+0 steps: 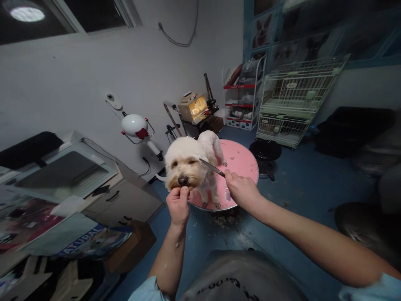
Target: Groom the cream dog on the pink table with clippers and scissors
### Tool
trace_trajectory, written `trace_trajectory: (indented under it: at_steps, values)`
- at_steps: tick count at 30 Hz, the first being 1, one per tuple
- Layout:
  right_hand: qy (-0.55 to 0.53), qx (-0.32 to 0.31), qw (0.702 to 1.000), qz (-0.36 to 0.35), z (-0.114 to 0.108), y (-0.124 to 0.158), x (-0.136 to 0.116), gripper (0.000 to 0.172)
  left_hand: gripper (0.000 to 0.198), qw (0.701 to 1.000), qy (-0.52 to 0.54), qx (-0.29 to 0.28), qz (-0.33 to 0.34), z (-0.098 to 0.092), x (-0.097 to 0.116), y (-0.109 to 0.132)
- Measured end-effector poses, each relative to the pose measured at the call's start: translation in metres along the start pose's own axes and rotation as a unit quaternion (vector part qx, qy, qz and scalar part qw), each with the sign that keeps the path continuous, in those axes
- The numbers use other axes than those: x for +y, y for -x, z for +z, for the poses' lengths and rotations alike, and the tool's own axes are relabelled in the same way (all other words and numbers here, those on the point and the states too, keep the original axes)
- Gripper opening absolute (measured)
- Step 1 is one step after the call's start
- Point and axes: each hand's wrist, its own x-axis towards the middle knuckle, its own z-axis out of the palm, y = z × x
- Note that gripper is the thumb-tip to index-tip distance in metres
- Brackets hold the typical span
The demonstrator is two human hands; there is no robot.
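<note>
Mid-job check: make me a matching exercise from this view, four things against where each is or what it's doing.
1 left hand
2 right hand
3 dog
4 wire cage

a holds scissors pointed at the dog's face
b stands on the pink table
c pinches the fur under the dog's chin
d on the blue floor, at the back

Pairs: 1-c, 2-a, 3-b, 4-d

Your light blue top shows at both arms: the left sleeve (147,292) and right sleeve (372,290) end above the elbows. Below them, forearms, left hand (178,205) and right hand (242,191) are bare. A grey apron (241,274) with dark lettering covers your front.
</note>
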Motion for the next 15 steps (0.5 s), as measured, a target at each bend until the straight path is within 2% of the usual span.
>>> trace_trajectory:
  at_steps: [3,8,11,15]
  values:
    - [0.003,0.023,1.0,-0.013,0.001,0.0,0.0,0.035,0.038,1.0,0.006,-0.003,-0.005,0.001,-0.001,0.0]
    - [-0.01,-0.015,1.0,0.003,0.003,0.0,-0.002,0.039,0.036,0.999,0.035,-0.005,-0.009,0.001,-0.005,0.001]
    - [-0.023,-0.001,1.0,-0.001,0.004,-0.003,-0.002,0.037,0.035,0.999,0.043,-0.008,-0.005,0.001,-0.005,0.001]
    - [-0.096,0.002,0.995,0.014,0.015,-0.008,-0.002,0.033,0.035,1.0,-0.001,0.002,0.021,-0.008,0.001,-0.008]
